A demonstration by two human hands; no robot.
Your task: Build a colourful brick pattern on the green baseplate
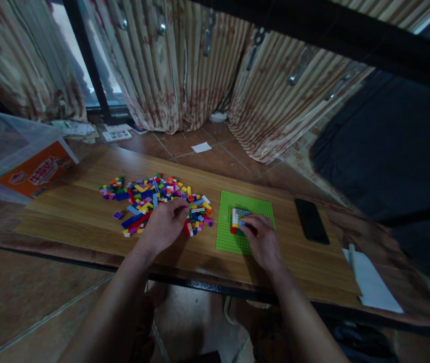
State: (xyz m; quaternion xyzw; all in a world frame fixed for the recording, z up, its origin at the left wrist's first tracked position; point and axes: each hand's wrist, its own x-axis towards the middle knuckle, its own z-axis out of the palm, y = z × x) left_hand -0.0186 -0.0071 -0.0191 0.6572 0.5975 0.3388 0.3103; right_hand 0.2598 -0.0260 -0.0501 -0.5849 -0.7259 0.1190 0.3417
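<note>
A pile of loose, many-coloured toy bricks (144, 194) is spread over the wooden board. Over the pile's right part is my left hand (165, 222), its thumb and fingers drawn together; whatever they pinch, if anything, is too small to make out. To the right lies a green baseplate (228, 201). A small built block of bricks (235, 218), with white, yellow and red showing on its left side, stands on this plate. My right hand (263, 239) pinches a small light-blue brick (241, 223) at the block and covers the block's right side.
A black phone (312, 221) lies right of the baseplate on the wooden board (184, 257). White paper (375, 282) sits at the right end. A clear plastic bin with an orange label (37, 169) stands at the left. Curtains (184, 65) hang behind.
</note>
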